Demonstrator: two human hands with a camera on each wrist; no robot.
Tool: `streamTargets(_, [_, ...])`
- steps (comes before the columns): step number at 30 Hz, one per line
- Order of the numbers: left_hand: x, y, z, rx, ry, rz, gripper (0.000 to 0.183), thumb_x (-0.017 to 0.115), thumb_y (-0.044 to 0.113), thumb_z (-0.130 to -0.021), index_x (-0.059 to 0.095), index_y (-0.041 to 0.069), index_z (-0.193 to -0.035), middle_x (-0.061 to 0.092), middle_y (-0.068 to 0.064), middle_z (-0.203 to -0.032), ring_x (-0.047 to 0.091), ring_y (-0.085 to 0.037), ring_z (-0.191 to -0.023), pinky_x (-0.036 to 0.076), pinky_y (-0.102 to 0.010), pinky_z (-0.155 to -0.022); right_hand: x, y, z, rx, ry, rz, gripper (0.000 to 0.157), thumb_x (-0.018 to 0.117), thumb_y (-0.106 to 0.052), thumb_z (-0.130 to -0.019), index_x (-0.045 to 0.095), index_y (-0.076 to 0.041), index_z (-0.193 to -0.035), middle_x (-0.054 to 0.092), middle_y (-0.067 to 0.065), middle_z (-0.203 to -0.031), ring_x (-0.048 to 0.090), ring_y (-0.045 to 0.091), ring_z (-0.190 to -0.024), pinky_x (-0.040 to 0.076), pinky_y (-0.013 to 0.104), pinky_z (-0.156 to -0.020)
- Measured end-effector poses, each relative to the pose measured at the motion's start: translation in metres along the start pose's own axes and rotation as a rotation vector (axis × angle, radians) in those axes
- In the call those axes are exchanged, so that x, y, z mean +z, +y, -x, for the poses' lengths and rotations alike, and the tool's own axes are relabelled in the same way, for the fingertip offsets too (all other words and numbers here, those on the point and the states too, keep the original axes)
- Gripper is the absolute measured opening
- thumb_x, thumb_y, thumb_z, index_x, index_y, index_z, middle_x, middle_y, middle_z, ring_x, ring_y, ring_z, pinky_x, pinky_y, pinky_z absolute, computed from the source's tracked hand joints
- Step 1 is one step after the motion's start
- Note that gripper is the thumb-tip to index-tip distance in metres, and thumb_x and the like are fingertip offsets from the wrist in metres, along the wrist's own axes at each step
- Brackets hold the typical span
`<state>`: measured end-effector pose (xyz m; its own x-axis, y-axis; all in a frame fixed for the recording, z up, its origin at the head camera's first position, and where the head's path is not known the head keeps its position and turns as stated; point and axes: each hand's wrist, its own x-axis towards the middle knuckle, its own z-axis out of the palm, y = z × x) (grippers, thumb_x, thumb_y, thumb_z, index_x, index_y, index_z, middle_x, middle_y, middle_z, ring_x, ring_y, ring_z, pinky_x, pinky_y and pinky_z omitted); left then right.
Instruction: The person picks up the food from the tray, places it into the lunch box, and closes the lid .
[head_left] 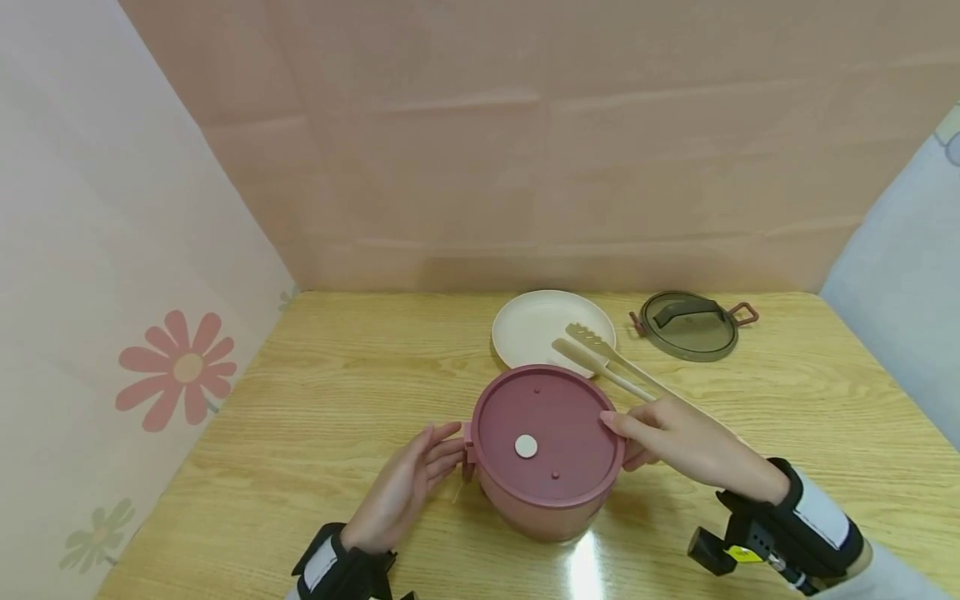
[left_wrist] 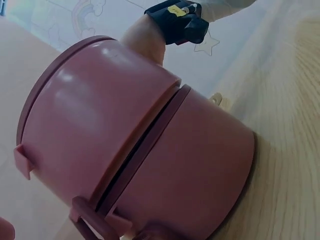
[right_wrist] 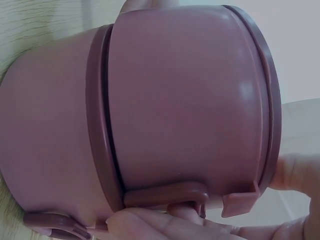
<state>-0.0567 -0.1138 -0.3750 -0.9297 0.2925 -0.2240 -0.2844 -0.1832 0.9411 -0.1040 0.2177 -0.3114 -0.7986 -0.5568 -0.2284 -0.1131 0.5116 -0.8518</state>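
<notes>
A two-tier dusky pink lunch box (head_left: 543, 510) stands upright in front of me, its upper tier (left_wrist: 102, 120) stacked on the lower tier (left_wrist: 197, 160). Its round lid (head_left: 570, 417) carries a white button (head_left: 526, 447). My right hand (head_left: 686, 437) grips the right side of the upper tier, thumb on the lid's edge and fingers beneath the side handle (right_wrist: 165, 194). On the left, my left hand (head_left: 401, 492) has its fingers extended, fingertips right at the side clip. A dark gap shows between the tiers in both wrist views.
Behind the lunch box lies a white plate (head_left: 528, 325), with beige tongs (head_left: 618, 358) reaching over its edge and passing behind my right hand. A dark green round lid (head_left: 693, 337) with reddish side clips lies at the back right of the wood-grain table (head_left: 360, 367).
</notes>
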Motion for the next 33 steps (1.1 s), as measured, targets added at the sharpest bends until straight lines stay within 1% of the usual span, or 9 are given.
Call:
streamTargets(10, [-0.007,0.020,0.015,0.036,0.052,-0.040,0.063,0.033,0.042,-0.105,0.034,-0.005,-0.146,0.044,-0.023,-0.145,0.043,-0.025,-0.136,0.028,-0.040,-0.117,0.001,-0.005,0.003,0.028,0.034,0.050,0.042,0.043,-0.035,-0.103,0.072,-0.005,-0.102,0.074,0.005,-0.095,0.072,0.017,-0.080,0.058,0.026,-0.071])
streamTargets(13, [-0.001,0.026,0.019,0.053,0.021,-0.043,0.060,0.030,0.040,-0.106,0.034,-0.004,-0.147,0.040,-0.021,-0.149,0.039,-0.025,-0.139,0.030,-0.034,-0.116,0.001,-0.005,0.003,0.034,0.046,0.067,0.042,0.044,-0.037,-0.103,0.072,-0.005,-0.103,0.074,0.004,-0.096,0.072,0.019,-0.080,0.058,0.026,-0.071])
streamTargets(17, [0.012,0.027,0.020,0.088,-0.030,-0.096,0.062,0.029,0.043,-0.106,0.032,-0.002,-0.148,0.034,-0.018,-0.153,0.031,-0.026,-0.142,0.022,-0.038,-0.118,0.002,-0.003,0.003,0.036,0.064,0.101,0.041,0.044,-0.038,-0.103,0.073,-0.008,-0.102,0.074,0.002,-0.095,0.072,0.019,-0.079,0.057,0.025,-0.070])
streamTargets(20, [0.020,0.025,0.020,0.117,-0.033,-0.144,0.063,0.031,0.044,-0.105,0.030,-0.001,-0.149,0.032,-0.016,-0.154,0.028,-0.027,-0.144,0.015,-0.044,-0.120,0.003,-0.002,0.004,0.023,0.072,0.119,0.040,0.043,-0.037,-0.103,0.073,-0.009,-0.101,0.074,0.000,-0.093,0.072,0.019,-0.079,0.057,0.025,-0.070])
streamTargets(24, [0.024,0.022,0.019,0.146,0.004,-0.168,0.061,0.031,0.042,-0.105,0.030,0.000,-0.150,0.032,-0.015,-0.155,0.027,-0.028,-0.144,0.013,-0.046,-0.120,0.005,-0.001,0.006,0.018,0.091,0.133,0.039,0.043,-0.037,-0.103,0.072,-0.011,-0.101,0.074,-0.002,-0.093,0.071,0.017,-0.079,0.057,0.026,-0.071])
streamTargets(26, [0.025,0.020,0.016,0.155,0.037,-0.169,0.061,0.031,0.043,-0.105,0.031,0.001,-0.149,0.033,-0.014,-0.155,0.026,-0.027,-0.145,0.014,-0.046,-0.120,0.007,0.000,0.007,0.018,0.125,0.154,0.039,0.042,-0.037,-0.103,0.071,-0.012,-0.102,0.073,-0.004,-0.093,0.070,0.013,-0.079,0.055,0.026,-0.072])
streamTargets(29, [0.025,0.015,0.007,0.171,0.096,-0.174,0.061,0.031,0.045,-0.105,0.032,0.003,-0.150,0.032,-0.011,-0.155,0.024,-0.025,-0.146,0.014,-0.044,-0.120,0.015,0.003,0.008,-0.015,0.256,0.178,0.035,0.043,-0.035,-0.104,0.068,-0.010,-0.102,0.069,-0.003,-0.094,0.066,0.011,-0.083,0.053,0.026,-0.072])
streamTargets(31, [0.027,0.012,-0.001,0.184,0.123,-0.179,0.062,0.030,0.046,-0.105,0.032,0.004,-0.150,0.031,-0.011,-0.156,0.022,-0.024,-0.146,0.014,-0.045,-0.120,0.023,0.007,0.008,-0.054,0.358,0.173,0.033,0.042,-0.032,-0.104,0.063,-0.008,-0.112,0.067,0.002,-0.104,0.063,0.015,-0.094,0.052,0.025,-0.078])
streamTargets(33, [0.030,0.010,-0.010,0.198,0.145,-0.187,0.063,0.028,0.048,-0.104,0.031,0.006,-0.151,0.031,-0.010,-0.156,0.022,-0.024,-0.146,0.013,-0.046,-0.120,0.033,0.011,0.007,-0.101,0.425,0.107,0.034,0.040,-0.028,-0.105,0.055,-0.005,-0.126,0.060,0.011,-0.121,0.058,0.023,-0.110,0.049,0.019,-0.084])
